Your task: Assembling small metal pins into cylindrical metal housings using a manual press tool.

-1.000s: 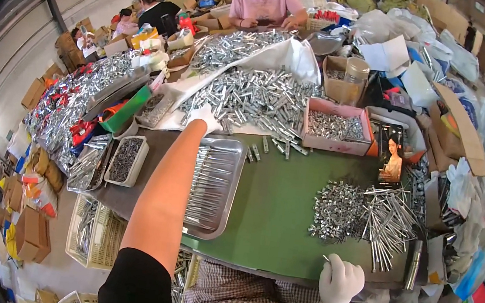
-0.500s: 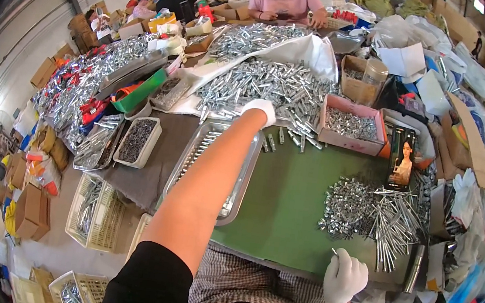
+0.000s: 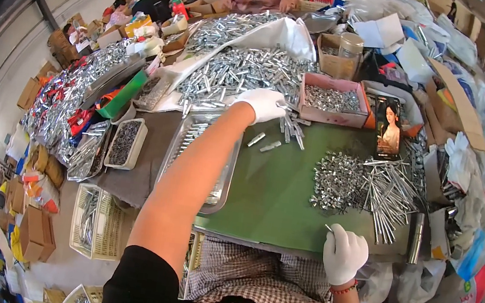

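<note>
The counter [image 3: 273,198] has a green top, and shiny metal bits lie all over it. The left hand [image 3: 266,104], in a white glove, reaches far out, its grip closed on small metal tubes [image 3: 247,69] at the edge of a big heap on a white sheet. The right hand [image 3: 344,254] stays near the body, its grip pinched on a thin metal pin [image 3: 328,227]. A silver tray [image 3: 224,176] sits under the long arm. A pink box [image 3: 330,99] of parts stands behind. Boxes and bags fill the room.

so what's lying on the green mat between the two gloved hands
In the head view, a few loose metal tubes lie near the left hand; toward the right hand the green mat is bare.
</note>
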`<state>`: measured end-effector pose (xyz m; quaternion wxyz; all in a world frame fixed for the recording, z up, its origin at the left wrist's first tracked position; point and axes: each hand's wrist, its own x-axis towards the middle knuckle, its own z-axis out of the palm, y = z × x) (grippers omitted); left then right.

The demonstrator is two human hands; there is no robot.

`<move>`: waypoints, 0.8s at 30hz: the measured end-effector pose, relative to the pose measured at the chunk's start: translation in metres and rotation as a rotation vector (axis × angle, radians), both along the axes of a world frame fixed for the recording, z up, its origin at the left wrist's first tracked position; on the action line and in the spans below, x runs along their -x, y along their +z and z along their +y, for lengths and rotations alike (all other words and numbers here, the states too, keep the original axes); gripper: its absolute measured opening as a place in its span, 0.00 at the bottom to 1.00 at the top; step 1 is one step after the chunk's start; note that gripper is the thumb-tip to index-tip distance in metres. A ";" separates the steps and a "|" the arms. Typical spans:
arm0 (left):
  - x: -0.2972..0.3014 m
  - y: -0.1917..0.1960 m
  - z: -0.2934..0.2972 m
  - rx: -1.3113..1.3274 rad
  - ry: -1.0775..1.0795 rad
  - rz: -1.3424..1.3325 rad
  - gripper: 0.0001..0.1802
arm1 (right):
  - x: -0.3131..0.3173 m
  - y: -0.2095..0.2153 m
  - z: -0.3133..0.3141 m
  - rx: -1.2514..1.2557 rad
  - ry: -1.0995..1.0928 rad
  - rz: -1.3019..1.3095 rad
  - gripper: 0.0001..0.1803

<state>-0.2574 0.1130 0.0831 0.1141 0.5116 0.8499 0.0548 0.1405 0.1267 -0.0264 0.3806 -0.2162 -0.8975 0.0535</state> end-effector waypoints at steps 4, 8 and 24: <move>0.013 -0.016 -0.007 0.141 0.199 0.278 0.22 | -0.005 -0.005 0.001 -0.032 -0.039 -0.001 0.11; 0.067 -0.047 -0.034 0.110 0.365 0.279 0.19 | -0.007 -0.006 -0.004 -0.045 -0.053 -0.020 0.12; 0.214 -0.090 -0.131 -0.414 0.611 0.156 0.41 | -0.008 -0.008 -0.005 -0.022 -0.080 -0.104 0.12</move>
